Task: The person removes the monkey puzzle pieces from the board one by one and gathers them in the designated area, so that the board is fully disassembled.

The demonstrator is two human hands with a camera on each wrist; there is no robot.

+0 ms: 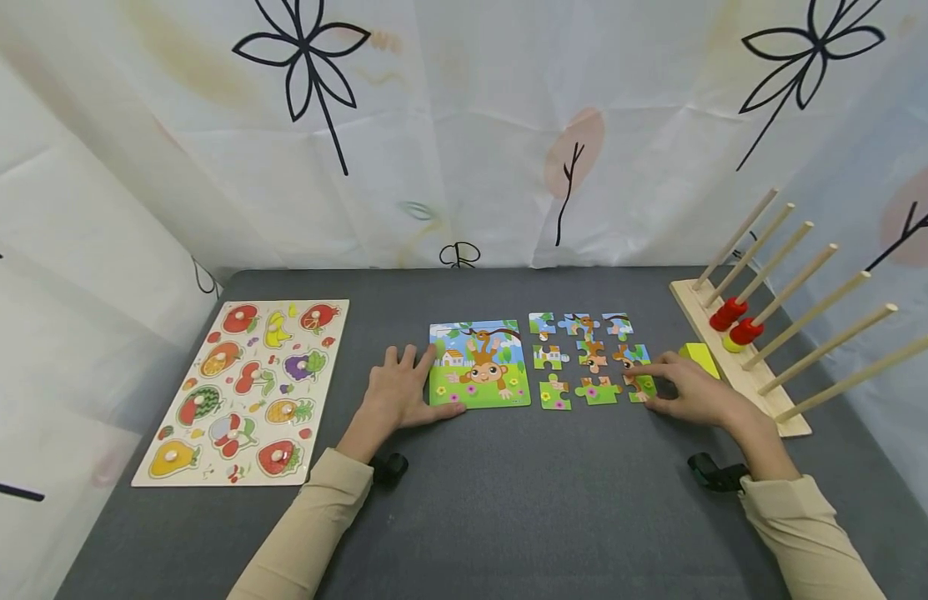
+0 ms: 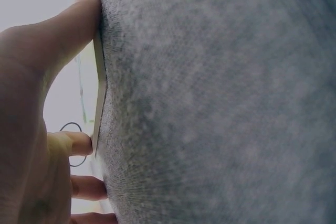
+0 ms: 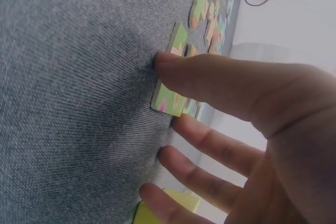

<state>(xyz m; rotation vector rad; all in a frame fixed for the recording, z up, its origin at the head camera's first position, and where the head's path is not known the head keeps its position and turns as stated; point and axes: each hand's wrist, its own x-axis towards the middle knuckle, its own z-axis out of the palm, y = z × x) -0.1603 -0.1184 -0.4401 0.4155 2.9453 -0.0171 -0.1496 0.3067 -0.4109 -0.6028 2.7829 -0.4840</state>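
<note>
A square monkey picture puzzle board (image 1: 479, 364) lies at the middle of the table. My left hand (image 1: 398, 389) rests at its left side, fingers spread, the thumb along the near edge and the index fingertip at the left edge. In the left wrist view, the thumb (image 2: 73, 22) touches the board's thin side. Jigsaw pieces (image 1: 600, 390) lie in loose rows right of the board. My right hand (image 1: 692, 392) pinches the near right corner puzzle piece (image 3: 167, 100), thumb at its near edge; the index finger reaches over it in the head view. The other fingers rest near the table.
A fruit peg puzzle board (image 1: 264, 392) lies on the left. At the right stands a wooden rack with slanted pegs (image 1: 764, 387), with red and yellow beads (image 1: 744, 332) on it. A yellow block (image 1: 699, 358) sits between rack and right hand. Patterned cloth (image 1: 464, 150) hangs behind.
</note>
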